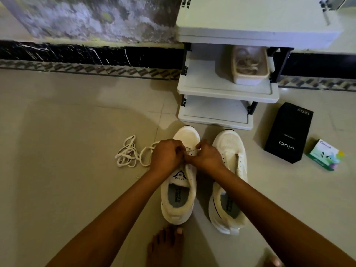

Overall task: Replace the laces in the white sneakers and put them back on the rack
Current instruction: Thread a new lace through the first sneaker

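lace (pixel 127 153) runs from the front eyelets of the left sneaker (pixel 179 199) out to the left, where it lies in loose loops on the floor (pixel 67 132). left hand (pixel 167 155) and right hand (pixel 207 157) meet over those eyelets, fingers curled, each pinching the lace where it crosses the shoe. right sneaker (pixel 231 147) stands just beside the left one, its eyelets bare, partly under the right forearm. both shoes point their toes toward the rack (pixel 227 91), just short of its lowest shelf. on the middle shelf sits a tray (pixel 250 74) holding more laces. right of the rack a black box (pixel 287 132) and a green box (pixel 325 154) lie on the floor, close together. a bare foot (pixel 165 245) shows just behind the left sneaker's heel.
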A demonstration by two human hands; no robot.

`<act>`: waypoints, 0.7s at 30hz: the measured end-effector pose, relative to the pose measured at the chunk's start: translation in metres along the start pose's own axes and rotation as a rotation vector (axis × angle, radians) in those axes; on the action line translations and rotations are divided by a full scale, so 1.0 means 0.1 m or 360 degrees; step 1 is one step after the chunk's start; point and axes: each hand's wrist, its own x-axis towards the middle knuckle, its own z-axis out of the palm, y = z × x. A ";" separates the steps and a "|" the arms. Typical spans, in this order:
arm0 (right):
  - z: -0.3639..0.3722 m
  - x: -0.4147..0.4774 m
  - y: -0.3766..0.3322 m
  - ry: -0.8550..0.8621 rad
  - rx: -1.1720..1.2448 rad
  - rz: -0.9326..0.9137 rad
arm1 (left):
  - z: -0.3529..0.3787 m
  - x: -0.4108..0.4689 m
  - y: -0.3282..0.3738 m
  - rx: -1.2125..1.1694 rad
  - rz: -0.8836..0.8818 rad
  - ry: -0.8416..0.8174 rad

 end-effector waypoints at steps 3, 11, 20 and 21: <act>-0.05 -0.01 0.02 0.0016 0.0216 0.0049 | 0.02 0.00 0.03 0.0105 0.0024 -0.0010; -0.04 -0.06 0.14 0.0048 0.0481 -0.0052 | 0.03 0.02 0.08 0.0294 0.0102 -0.0075; -0.03 -0.01 0.16 -0.0117 0.0575 0.0025 | 0.07 0.05 0.06 0.0117 0.0020 -0.0066; -0.03 0.00 0.16 -0.0133 0.0579 0.0031 | 0.08 0.05 0.08 0.0188 0.0029 -0.0077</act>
